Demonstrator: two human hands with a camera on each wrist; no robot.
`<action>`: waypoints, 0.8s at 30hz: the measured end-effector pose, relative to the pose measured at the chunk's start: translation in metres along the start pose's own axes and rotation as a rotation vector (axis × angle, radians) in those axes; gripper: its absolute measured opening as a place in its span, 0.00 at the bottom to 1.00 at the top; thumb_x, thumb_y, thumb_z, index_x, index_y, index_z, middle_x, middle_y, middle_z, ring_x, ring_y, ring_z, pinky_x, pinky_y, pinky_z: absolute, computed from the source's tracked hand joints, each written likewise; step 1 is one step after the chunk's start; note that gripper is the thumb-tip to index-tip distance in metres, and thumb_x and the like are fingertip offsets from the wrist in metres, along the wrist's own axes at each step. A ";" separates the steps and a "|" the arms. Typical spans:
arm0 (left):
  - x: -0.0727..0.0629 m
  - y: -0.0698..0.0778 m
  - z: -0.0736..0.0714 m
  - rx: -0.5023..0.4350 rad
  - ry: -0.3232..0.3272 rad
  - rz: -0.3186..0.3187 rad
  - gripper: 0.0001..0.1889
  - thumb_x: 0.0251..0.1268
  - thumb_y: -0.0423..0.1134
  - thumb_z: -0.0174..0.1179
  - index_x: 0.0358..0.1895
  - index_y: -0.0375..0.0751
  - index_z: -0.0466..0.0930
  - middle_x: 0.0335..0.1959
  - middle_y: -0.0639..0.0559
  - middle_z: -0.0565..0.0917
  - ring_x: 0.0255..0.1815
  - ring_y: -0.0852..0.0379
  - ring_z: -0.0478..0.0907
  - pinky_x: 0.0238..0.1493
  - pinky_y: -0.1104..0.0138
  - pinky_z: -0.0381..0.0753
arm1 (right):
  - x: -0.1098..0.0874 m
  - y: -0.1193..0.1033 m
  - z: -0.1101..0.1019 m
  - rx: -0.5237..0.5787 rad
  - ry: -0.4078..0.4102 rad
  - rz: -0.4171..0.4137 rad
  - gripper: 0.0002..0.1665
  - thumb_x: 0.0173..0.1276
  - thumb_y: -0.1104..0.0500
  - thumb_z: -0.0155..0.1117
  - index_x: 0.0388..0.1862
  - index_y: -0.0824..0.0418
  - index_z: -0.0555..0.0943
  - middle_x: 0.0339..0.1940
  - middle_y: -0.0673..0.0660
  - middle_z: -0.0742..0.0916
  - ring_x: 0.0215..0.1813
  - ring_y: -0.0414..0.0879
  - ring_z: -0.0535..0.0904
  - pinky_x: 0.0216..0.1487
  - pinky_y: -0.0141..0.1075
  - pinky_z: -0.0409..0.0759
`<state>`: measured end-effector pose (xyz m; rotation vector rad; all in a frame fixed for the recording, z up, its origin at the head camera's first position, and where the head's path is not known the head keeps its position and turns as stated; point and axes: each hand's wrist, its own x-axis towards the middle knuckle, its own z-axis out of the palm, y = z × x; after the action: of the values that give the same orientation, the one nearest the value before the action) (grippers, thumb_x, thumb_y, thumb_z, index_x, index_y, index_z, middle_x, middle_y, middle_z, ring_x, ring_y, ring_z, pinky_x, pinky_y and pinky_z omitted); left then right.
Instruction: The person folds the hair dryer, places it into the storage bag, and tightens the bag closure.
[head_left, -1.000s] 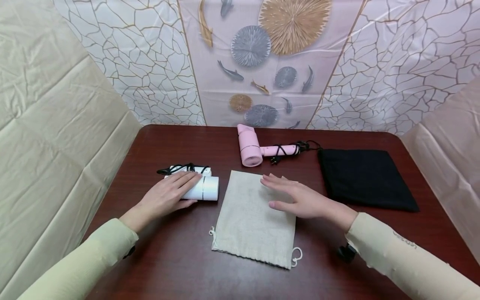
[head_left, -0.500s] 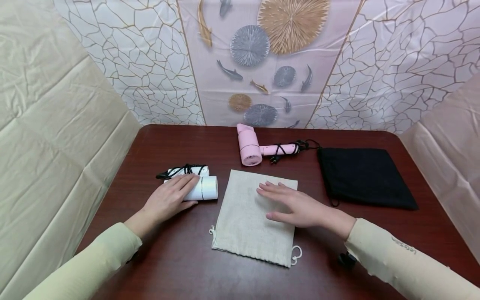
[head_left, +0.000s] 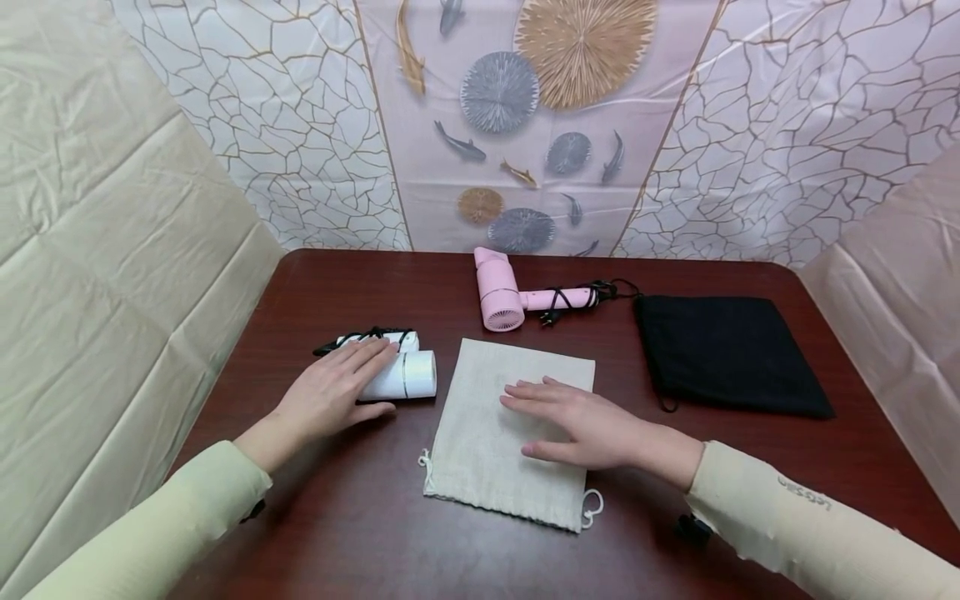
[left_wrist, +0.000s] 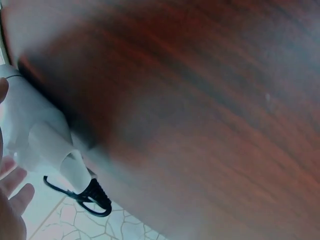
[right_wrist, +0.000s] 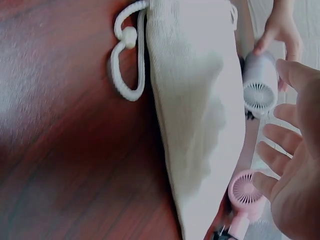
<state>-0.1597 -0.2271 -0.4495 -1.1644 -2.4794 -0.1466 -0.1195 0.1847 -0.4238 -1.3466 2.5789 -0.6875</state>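
Note:
A white hair dryer [head_left: 408, 374] lies on its side at the left of the table, its black cord wound about the handle. My left hand [head_left: 330, 392] is over its barrel with fingers extended and the thumb out to the side; whether the fingertips touch is hard to tell. In the left wrist view, the dryer [left_wrist: 40, 125] shows beside loosely spread fingers. A beige drawstring bag [head_left: 495, 450] lies flat in the middle, cords towards me. Above it hovers my right hand [head_left: 588, 421], holding nothing, its fingers apart in the right wrist view.
A pink hair dryer [head_left: 498, 292] with its cord wrapped round the handle lies behind the beige bag. To the right is a flat black drawstring bag [head_left: 735, 354]. The dark red table [head_left: 360, 283] meets patterned cloth at the back.
My right hand has moved a little left and towards me over the beige bag. My left thumb has moved away from the white hair dryer, which has barely shifted.

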 end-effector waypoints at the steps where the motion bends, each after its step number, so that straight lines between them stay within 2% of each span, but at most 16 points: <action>1: 0.001 0.000 -0.001 -0.003 -0.008 -0.002 0.49 0.54 0.57 0.81 0.74 0.32 0.74 0.68 0.35 0.81 0.67 0.36 0.80 0.68 0.45 0.80 | 0.001 -0.003 0.001 -0.015 -0.003 -0.010 0.39 0.78 0.43 0.68 0.81 0.58 0.73 0.79 0.59 0.77 0.81 0.55 0.70 0.81 0.60 0.63; 11: 0.002 0.001 -0.014 -0.020 -0.108 -0.044 0.47 0.60 0.59 0.77 0.78 0.37 0.71 0.73 0.37 0.77 0.70 0.36 0.79 0.71 0.45 0.77 | 0.008 -0.028 0.018 -0.194 -0.063 -0.164 0.38 0.80 0.39 0.62 0.79 0.60 0.75 0.76 0.59 0.80 0.78 0.51 0.75 0.79 0.57 0.69; 18: 0.004 0.001 -0.018 -0.014 -0.110 -0.027 0.48 0.59 0.59 0.77 0.77 0.36 0.71 0.73 0.36 0.77 0.69 0.36 0.79 0.71 0.44 0.78 | 0.008 -0.042 0.033 -0.298 -0.100 -0.206 0.40 0.79 0.35 0.62 0.79 0.58 0.75 0.75 0.57 0.81 0.78 0.50 0.75 0.79 0.53 0.70; 24: 0.003 -0.002 -0.019 -0.011 -0.109 -0.011 0.47 0.59 0.59 0.77 0.78 0.36 0.71 0.73 0.36 0.77 0.69 0.36 0.79 0.70 0.44 0.78 | 0.005 -0.042 0.046 -0.370 -0.109 -0.239 0.41 0.77 0.33 0.62 0.78 0.57 0.76 0.74 0.56 0.81 0.76 0.49 0.76 0.78 0.52 0.72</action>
<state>-0.1571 -0.2304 -0.4311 -1.1938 -2.5831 -0.1024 -0.0765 0.1450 -0.4443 -1.7661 2.5667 -0.1564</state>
